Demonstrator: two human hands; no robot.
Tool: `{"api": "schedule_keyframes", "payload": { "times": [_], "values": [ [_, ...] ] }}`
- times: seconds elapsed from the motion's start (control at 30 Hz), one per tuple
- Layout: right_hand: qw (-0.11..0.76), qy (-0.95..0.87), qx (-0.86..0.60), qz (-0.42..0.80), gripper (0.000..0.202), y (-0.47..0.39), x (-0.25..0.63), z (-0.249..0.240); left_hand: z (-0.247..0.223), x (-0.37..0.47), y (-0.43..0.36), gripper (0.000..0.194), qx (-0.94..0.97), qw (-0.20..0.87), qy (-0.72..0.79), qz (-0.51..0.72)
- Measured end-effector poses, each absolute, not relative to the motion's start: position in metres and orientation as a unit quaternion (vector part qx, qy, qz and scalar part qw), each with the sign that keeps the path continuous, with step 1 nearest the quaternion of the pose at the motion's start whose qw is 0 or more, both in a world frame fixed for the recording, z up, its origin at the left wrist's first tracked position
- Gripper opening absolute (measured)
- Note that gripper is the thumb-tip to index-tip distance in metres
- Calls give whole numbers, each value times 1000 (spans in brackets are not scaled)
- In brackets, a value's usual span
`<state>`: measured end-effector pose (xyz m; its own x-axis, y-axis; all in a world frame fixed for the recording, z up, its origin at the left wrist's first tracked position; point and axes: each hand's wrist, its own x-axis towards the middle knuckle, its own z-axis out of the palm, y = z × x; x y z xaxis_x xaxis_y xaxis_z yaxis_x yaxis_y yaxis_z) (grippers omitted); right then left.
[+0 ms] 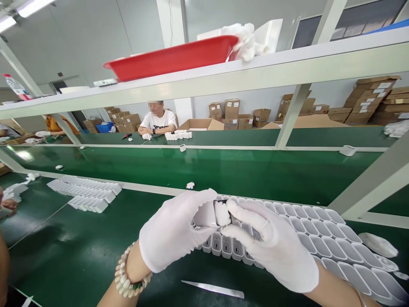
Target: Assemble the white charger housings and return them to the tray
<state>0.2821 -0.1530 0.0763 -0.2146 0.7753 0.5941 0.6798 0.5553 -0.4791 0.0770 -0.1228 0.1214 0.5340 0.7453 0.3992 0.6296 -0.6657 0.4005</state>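
My gloved left hand (pixel 174 230) is wrapped round a white plastic housing (pixel 205 214), whose open end faces right. At that end, my gloved right hand (pixel 271 241) pinches a small white part with black edges (pixel 222 213) between thumb and fingers. The part touches or sits partly in the opening; I cannot tell how deep. Under and beyond my hands stand rows of white open housings (pixel 319 246), partly hidden by the right hand. On the green table in front of me lies a pair of pointed metal tweezers (pixel 212 289).
More white housings (pixel 92 192) stand in rows at left. A green conveyor belt (pixel 153 164) carries a small white part (pixel 190 185). Overhead, a shelf (pixel 179 87) bears a red tray (pixel 172 59). A co-worker (pixel 159 119) sits across; another person's hand (pixel 9 205) is at far left.
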Motion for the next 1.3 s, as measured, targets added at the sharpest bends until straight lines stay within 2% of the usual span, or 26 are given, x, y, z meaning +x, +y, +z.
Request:
{"api": "schedule_keyframes", "payload": {
  "times": [0.07, 0.23, 0.43, 0.57, 0.67, 0.73, 0.83, 0.97, 1.07, 1.2, 1.3],
  "values": [
    [391, -773, -490, 94, 13, -155, 281, 78, 120, 77, -123, 56, 870, 104, 389, 285],
    [341, -744, -549, 171, 36, -159, 284, 84, 116, 78, -121, 55, 864, 83, 390, 307],
    [295, -793, -506, 166, 16, -161, 283, 92, 116, 84, -123, 53, 871, 113, 352, 325],
    [306, -801, -495, 139, 15, -158, 279, 93, 110, 91, -121, 52, 870, 97, 344, 340],
    [344, -759, -525, 171, 23, -151, 277, 90, 98, 99, -114, 51, 871, 88, 323, 359],
    [367, -715, -560, 199, 29, -144, 276, 86, 92, 102, -105, 59, 873, 98, 320, 356],
    [385, -662, -612, 198, 40, -125, 283, 82, 92, 95, -88, 70, 871, 123, 355, 315],
    [340, -654, -652, 177, 39, -76, 310, 78, 95, 70, -56, 53, 831, 120, 527, 135],
    [290, -643, -690, 162, 34, -31, 336, 66, 81, 60, -32, 55, 799, 132, 586, 24],
    [199, -622, -744, 142, 31, 3, 362, 38, 49, 66, -13, 63, 812, 152, 564, 8],
    [142, -625, -757, 127, 30, 10, 374, 23, 33, 74, -8, 60, 821, 169, 545, 6]
  ]
}}
